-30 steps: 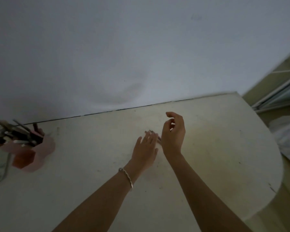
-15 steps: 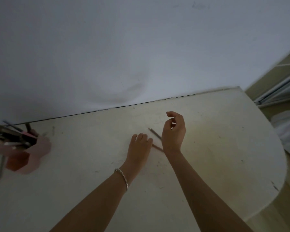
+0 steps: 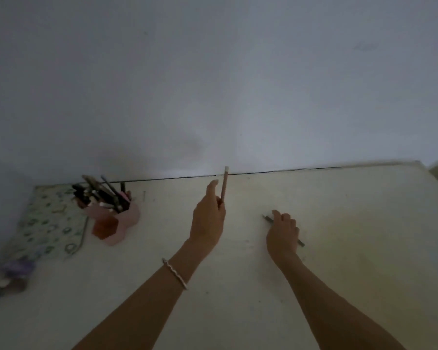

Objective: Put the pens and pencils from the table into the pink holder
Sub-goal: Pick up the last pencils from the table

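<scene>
While L hand (image 3: 208, 219) grips pencil (image 3: 224, 181) upright, R hand (image 3: 283, 234) covers pen (image 3: 266, 218); grip unclear.

No legible text, label, brand, number or sign appears; the printed motifs on the patterned cloth (image 3: 48, 223) are too blurred to read.

Two forearms in shot, both bare from the bottom edge of the frame up to the wrists. Left hand (image 3: 208, 218) and right hand (image 3: 282, 234) bare too. Worn: one thin bracelet (image 3: 175, 274) on the left wrist, silver-looking metal with a twisted or beaded texture, sitting slanted across the wrist. Left thumbnail (image 3: 215, 182) looks pale and fairly long. The light is dim, so finer detail isn't readable.
</scene>
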